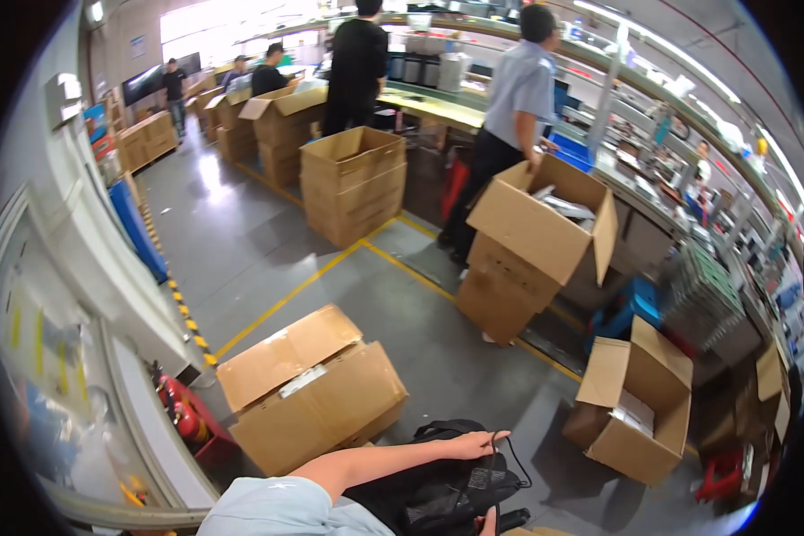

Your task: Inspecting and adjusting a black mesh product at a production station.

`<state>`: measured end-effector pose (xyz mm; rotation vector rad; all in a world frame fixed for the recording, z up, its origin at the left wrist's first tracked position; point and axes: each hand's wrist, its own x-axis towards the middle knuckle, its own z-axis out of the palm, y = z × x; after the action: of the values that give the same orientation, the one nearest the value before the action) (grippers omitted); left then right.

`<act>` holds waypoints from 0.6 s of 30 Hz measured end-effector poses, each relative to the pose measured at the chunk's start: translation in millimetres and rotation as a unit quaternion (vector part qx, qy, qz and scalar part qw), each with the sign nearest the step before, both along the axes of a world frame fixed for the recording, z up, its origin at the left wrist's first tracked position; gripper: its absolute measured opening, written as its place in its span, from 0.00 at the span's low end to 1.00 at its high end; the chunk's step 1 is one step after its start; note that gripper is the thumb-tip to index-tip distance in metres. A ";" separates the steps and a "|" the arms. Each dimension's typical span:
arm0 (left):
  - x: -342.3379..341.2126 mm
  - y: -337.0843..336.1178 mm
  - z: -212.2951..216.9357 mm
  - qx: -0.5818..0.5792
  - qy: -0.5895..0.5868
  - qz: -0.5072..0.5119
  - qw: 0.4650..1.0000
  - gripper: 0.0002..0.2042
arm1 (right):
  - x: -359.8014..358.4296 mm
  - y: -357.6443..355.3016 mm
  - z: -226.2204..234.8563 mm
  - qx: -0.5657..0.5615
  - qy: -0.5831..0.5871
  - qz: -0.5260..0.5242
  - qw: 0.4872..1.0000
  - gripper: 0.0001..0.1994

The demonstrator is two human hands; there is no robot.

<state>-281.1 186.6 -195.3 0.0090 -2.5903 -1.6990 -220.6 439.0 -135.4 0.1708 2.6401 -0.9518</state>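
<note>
Black bag (447,487) at 6 o'clock, left hand (475,444) lying open-fingered on its top by the thin black strap (494,464) (right hand (489,524) barely in frame, grip unclear), so likely bag-handling stage; next needs a firm strap grasp.

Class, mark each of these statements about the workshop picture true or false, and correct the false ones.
1. The left hand rests on a black bag. True.
2. The closed carton beside the bag is blue. False: it is brown cardboard.
3. Yellow lines mark the grey floor. True.
4. The person in the light blue shirt sits on the floor. False: they stand, reaching into a tilted open carton.
5. The red fire extinguishers hang from the ceiling. False: they lie low by the wall.
</note>
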 end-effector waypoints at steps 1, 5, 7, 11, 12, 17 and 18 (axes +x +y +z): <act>-6.2 -0.7 6.6 0.003 -0.032 -0.012 0.999 0.30 | 1.4 -1.9 -1.0 0.014 0.015 -0.023 1.000 0.27; 0.3 5.6 0.8 0.051 -0.047 -0.007 0.998 0.31 | 3.8 -19.7 -18.8 0.036 0.162 0.127 0.978 0.23; 0.2 15.4 0.9 0.062 -0.037 -0.037 0.997 0.33 | 2.3 -36.1 -32.5 -0.341 0.086 -0.097 0.931 0.18; -7.0 24.4 4.5 0.060 -0.126 -0.091 0.986 0.33 | -7.6 -37.3 -50.3 -0.157 0.201 -0.015 0.967 0.25; -8.7 28.9 22.8 0.037 -0.084 -0.104 0.990 0.31 | -10.7 -34.0 -56.2 -0.149 0.185 -0.036 0.971 0.26; -37.8 20.4 -2.3 0.101 -0.029 -0.157 0.982 0.22 | -16.3 -68.2 -5.5 -0.308 0.086 -0.080 0.944 0.15; -39.0 21.1 -11.2 0.130 -0.090 -0.140 0.977 0.24 | -11.2 -66.1 -24.0 -0.354 0.088 -0.089 0.927 0.15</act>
<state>-320.1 207.7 -206.5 -0.2127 -2.5689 -2.2252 -231.8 372.9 -159.4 0.1534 2.2663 -1.9867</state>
